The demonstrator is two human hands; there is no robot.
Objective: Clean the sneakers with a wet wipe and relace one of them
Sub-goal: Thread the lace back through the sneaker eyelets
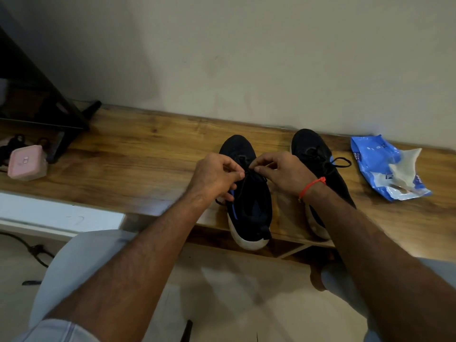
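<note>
Two black mesh sneakers with white soles stand side by side on the long wood-grain shelf [148,154], toes to the wall. The nearer black sneaker [249,203] has its white heel hanging just over the front edge; the other black sneaker [318,164] stands just to its right, its laces tied, one loop lying out to the side.

Both hands work over the nearer shoe. The left hand [213,176] has its fingers curled, thumb and forefinger pinched on the thin black lace [246,172] — the right hand [278,172], with a red thread bracelet [312,187] on its wrist, pinches the same lace from the other side, fingertips nearly meeting above the tongue.

Right of the shoes lies a crumpled blue and white wet-wipe packet [375,159], a white wipe [404,164] sticking out of it; the printing on it is too small and creased to read. Far left sits a small pink square box [26,164], its little label unreadable.
</note>
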